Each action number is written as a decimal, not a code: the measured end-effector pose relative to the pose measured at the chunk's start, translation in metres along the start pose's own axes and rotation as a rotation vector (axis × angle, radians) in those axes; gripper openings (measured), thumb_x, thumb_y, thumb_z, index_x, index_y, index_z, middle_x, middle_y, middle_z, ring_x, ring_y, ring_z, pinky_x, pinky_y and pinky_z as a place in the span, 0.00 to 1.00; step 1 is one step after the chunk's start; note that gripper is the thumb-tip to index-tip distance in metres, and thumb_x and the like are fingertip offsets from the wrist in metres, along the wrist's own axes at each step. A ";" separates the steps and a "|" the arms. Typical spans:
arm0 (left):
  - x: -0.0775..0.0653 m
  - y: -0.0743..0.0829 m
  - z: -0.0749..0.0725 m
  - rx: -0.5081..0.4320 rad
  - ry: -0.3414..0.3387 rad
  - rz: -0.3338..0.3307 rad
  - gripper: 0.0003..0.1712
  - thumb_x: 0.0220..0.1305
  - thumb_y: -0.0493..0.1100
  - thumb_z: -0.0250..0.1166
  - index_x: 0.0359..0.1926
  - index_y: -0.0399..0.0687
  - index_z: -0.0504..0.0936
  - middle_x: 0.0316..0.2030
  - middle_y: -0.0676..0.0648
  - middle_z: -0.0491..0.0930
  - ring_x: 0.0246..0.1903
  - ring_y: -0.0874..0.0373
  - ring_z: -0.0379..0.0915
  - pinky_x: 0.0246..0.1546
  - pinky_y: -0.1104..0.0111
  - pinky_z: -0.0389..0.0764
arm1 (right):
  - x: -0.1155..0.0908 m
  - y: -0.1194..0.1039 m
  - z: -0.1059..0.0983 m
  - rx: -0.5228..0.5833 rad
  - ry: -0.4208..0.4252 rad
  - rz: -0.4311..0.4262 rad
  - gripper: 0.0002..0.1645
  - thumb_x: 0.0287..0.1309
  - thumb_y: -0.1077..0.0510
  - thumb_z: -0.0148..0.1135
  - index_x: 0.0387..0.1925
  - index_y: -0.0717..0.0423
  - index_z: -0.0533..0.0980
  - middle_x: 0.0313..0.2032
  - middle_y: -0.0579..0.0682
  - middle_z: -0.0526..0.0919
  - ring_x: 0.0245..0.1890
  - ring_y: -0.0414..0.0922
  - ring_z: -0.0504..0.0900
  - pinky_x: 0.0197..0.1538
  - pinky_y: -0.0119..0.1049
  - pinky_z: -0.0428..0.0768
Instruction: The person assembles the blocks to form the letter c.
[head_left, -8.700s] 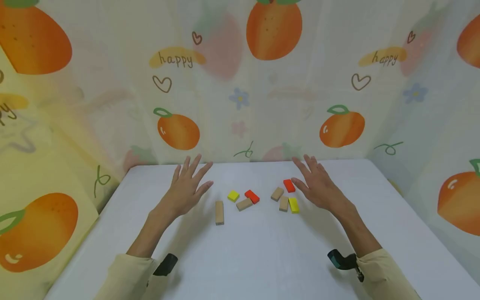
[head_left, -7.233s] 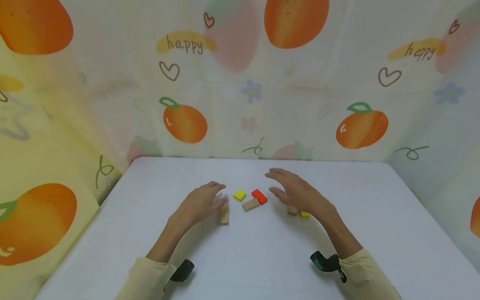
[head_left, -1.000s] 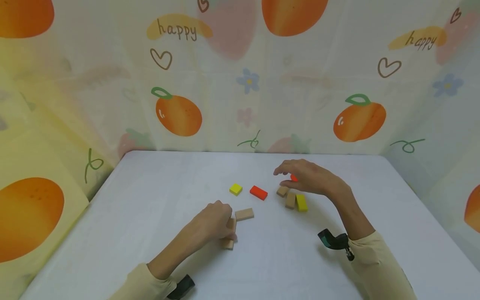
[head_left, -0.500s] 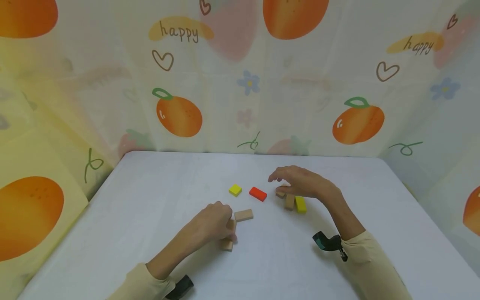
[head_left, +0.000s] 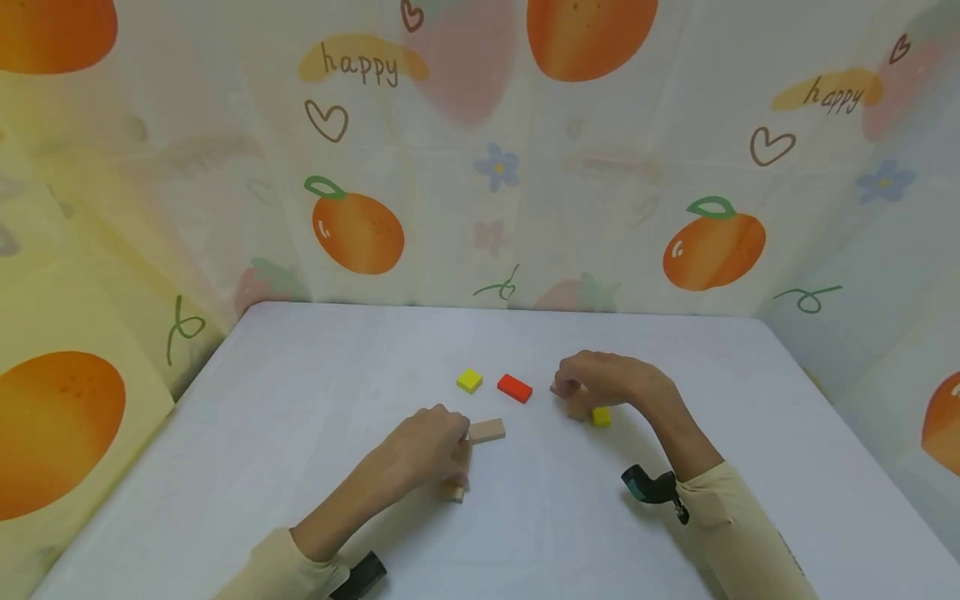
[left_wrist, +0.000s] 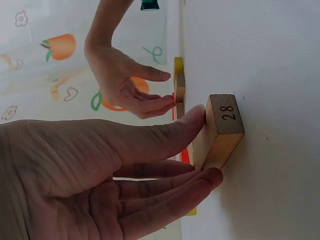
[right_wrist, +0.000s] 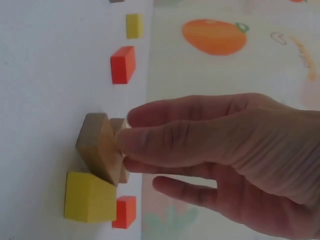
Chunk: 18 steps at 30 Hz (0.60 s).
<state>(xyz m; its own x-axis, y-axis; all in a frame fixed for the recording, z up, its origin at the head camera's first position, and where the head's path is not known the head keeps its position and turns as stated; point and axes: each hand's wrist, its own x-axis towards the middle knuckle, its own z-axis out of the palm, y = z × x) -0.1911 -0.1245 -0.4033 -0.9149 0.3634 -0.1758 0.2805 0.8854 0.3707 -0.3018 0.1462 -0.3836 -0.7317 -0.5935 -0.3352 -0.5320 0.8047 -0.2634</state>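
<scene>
My left hand [head_left: 420, 450] pinches a long wooden block between thumb and fingers, low over the table; its end marked 28 [left_wrist: 227, 115] faces the left wrist camera. Another wooden block [head_left: 488, 430] lies beside those fingers. On the other side my right hand [head_left: 611, 377] hovers with bent fingers over a small group of blocks. Thumb and fingers stay apart, the thumb tip right at a wooden block [right_wrist: 97, 142] in the right wrist view. A second wooden block [right_wrist: 118, 123] is partly hidden behind it, and a yellow block [right_wrist: 90, 200] leans against its side.
Between the hands, further back, lie a yellow block [head_left: 469, 381] and a red block [head_left: 514, 387]. A second red block [right_wrist: 125, 212] sits behind the right-hand group, hidden in the head view. The white table [head_left: 337, 350] ends at a fruit-print curtain [head_left: 442, 167].
Over the last second my right hand has come down and nearer, onto the wooden blocks, its fingers bending more. My left hand stays nearly still, holding the long wooden block.
</scene>
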 end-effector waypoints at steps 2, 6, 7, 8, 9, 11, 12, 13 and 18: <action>0.000 0.000 0.001 0.014 0.002 0.005 0.23 0.46 0.42 0.86 0.41 0.39 0.85 0.28 0.50 0.77 0.28 0.58 0.70 0.28 0.70 0.73 | 0.000 0.002 0.001 -0.017 -0.022 0.026 0.10 0.63 0.59 0.71 0.46 0.48 0.86 0.44 0.44 0.84 0.47 0.44 0.78 0.56 0.45 0.83; 0.000 -0.001 0.003 0.017 -0.005 0.007 0.21 0.47 0.42 0.85 0.38 0.39 0.84 0.27 0.50 0.76 0.27 0.58 0.69 0.27 0.70 0.72 | 0.003 0.005 0.005 -0.075 -0.013 0.024 0.09 0.62 0.59 0.71 0.43 0.46 0.86 0.41 0.42 0.83 0.45 0.43 0.77 0.53 0.42 0.82; 0.000 -0.001 0.003 0.015 -0.006 0.008 0.21 0.48 0.41 0.85 0.37 0.39 0.84 0.26 0.50 0.76 0.26 0.58 0.69 0.27 0.71 0.71 | 0.004 0.005 0.006 -0.090 -0.010 0.022 0.09 0.62 0.59 0.71 0.43 0.46 0.87 0.40 0.42 0.82 0.44 0.42 0.77 0.52 0.41 0.82; 0.001 -0.001 0.003 0.012 -0.009 0.006 0.20 0.48 0.41 0.85 0.37 0.39 0.84 0.26 0.50 0.76 0.26 0.58 0.69 0.27 0.71 0.71 | 0.005 0.005 0.006 -0.106 -0.007 0.019 0.08 0.62 0.59 0.71 0.43 0.46 0.87 0.39 0.42 0.82 0.43 0.42 0.77 0.51 0.41 0.82; 0.001 -0.001 0.003 0.011 -0.011 0.006 0.20 0.48 0.41 0.85 0.37 0.40 0.84 0.25 0.50 0.76 0.26 0.58 0.69 0.27 0.71 0.71 | 0.006 0.006 0.007 -0.121 -0.004 0.015 0.08 0.62 0.59 0.71 0.43 0.46 0.87 0.38 0.42 0.81 0.42 0.42 0.76 0.51 0.40 0.81; 0.002 -0.001 0.003 0.012 -0.015 0.009 0.19 0.48 0.41 0.85 0.36 0.40 0.84 0.25 0.51 0.76 0.25 0.59 0.69 0.26 0.71 0.70 | 0.007 0.005 0.008 -0.134 -0.005 0.014 0.07 0.62 0.58 0.71 0.42 0.46 0.86 0.37 0.43 0.80 0.41 0.42 0.76 0.49 0.38 0.81; 0.002 -0.001 0.002 0.012 -0.017 0.011 0.19 0.48 0.41 0.85 0.36 0.40 0.84 0.24 0.51 0.76 0.25 0.59 0.69 0.26 0.71 0.70 | 0.008 0.005 0.009 -0.137 -0.008 0.016 0.06 0.62 0.58 0.71 0.42 0.46 0.86 0.36 0.43 0.79 0.40 0.42 0.75 0.48 0.37 0.80; 0.003 -0.001 0.002 0.014 -0.019 0.012 0.19 0.48 0.41 0.85 0.35 0.40 0.84 0.24 0.51 0.75 0.25 0.59 0.69 0.26 0.71 0.70 | 0.008 0.005 0.009 -0.132 -0.013 0.022 0.05 0.62 0.58 0.70 0.40 0.46 0.86 0.36 0.43 0.78 0.39 0.42 0.75 0.46 0.37 0.79; 0.004 0.000 0.002 0.030 -0.032 0.005 0.19 0.48 0.42 0.85 0.34 0.42 0.84 0.24 0.51 0.76 0.25 0.59 0.69 0.27 0.71 0.70 | 0.008 0.004 0.011 -0.092 -0.030 0.026 0.06 0.60 0.58 0.70 0.30 0.43 0.83 0.33 0.44 0.76 0.36 0.42 0.74 0.40 0.36 0.75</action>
<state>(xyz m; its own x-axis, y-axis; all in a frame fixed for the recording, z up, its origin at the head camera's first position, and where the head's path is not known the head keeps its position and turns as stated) -0.1943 -0.1227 -0.4059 -0.9038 0.3764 -0.2035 0.2938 0.8917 0.3443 -0.3049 0.1446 -0.3971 -0.7332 -0.5716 -0.3683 -0.5509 0.8169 -0.1709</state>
